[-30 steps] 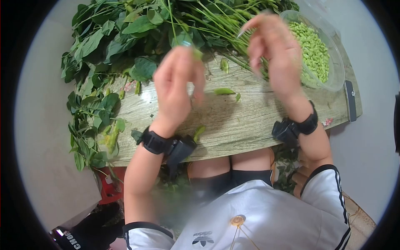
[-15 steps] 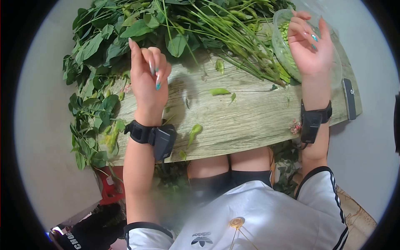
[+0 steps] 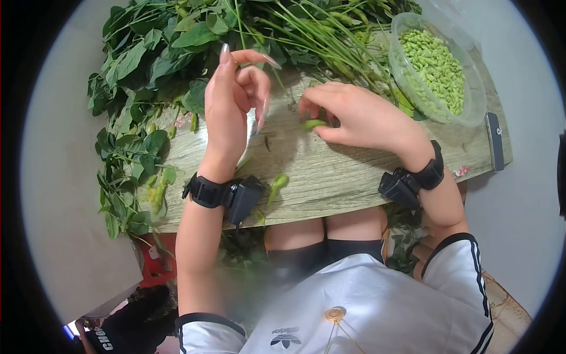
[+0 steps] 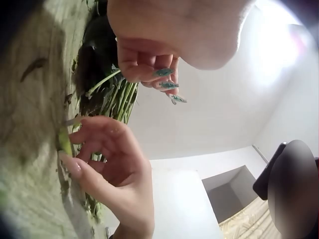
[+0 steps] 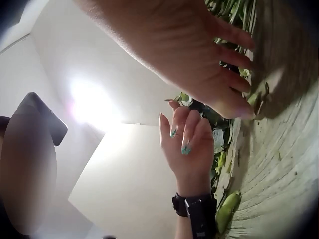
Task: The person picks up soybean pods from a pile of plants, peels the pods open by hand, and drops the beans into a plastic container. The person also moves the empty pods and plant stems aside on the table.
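Observation:
My right hand (image 3: 368,118) is low over the wood-grained table (image 3: 330,183), thumb and fingertips pinching a green soybean pod (image 3: 312,124). In the left wrist view that pod (image 4: 65,141) shows between the thumb and a long-nailed finger, right at the tabletop. My left hand (image 3: 230,109) is raised to the left, palm turned inward, fingers loosely curled with nothing in them. Closer to the table's front edge lies another pod (image 3: 277,187), also visible in the right wrist view.
A clear plastic bowl (image 3: 396,66) of shelled green beans (image 3: 435,71) stands at the back right, near a dark phone-like slab (image 3: 495,141). Leafy bean stalks (image 3: 171,50) heap along the back and left. Loose leaves (image 3: 138,153) hang over the left edge.
My right hand first swung over the bowl, then came back down to the pod on the table and took hold of it. The left hand moved left, then slightly back right, and the bowl is uncovered again.

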A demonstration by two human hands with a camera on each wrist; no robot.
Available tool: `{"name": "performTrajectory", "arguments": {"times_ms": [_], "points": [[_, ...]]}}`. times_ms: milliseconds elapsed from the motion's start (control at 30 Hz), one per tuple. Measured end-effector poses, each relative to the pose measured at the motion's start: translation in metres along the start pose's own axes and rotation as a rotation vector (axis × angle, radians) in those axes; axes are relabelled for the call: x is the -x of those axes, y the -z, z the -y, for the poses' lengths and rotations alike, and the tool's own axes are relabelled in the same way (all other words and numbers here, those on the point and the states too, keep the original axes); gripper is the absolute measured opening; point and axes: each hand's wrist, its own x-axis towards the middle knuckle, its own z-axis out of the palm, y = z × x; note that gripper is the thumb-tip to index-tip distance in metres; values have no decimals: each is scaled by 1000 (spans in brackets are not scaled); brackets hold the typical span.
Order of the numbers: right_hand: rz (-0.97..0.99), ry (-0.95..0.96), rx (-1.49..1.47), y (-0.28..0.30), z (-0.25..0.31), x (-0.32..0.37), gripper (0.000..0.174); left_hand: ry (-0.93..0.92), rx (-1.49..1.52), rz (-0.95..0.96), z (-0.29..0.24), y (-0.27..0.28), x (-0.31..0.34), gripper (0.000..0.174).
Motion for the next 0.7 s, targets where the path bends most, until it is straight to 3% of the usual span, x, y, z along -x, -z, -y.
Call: {"name": "performTrajectory", "arguments": {"times_ms": [100,133,167,200,233,300,333,433,567,700], "points": [[-40,58,16,-2,-7,-3,29,56,-73,-22,-4,-5,3,59],[-41,56,15,-3,-8,-4,29,86,-151,65,-4,-2,5,60],[-212,136,-11,-4,-8,-6,30,115,-227,151,-4,0,6,64],[-384,216,-36,-4,-6,-8,32,111,-228,104,-3,-5,6,66],[-385,217,-35,-3,-2,-9,32,109,-229,105,-3,-5,6,66],[-512,91,-510,-1,9,-8,34,164,-378,157,-1,-4,7,65],[-516,92,-531,-1,8,-7,42,195,-344,195,-3,-3,8,60],[-533,117,-481,-1,8,-7,43,188,-259,211,-1,-8,10,51],[-501,126,-471,-1,10,-6,44,191,-279,246,0,-7,11,45],[-476,41,-548,-4,8,-6,37,158,-191,155,1,-11,11,44]]}}
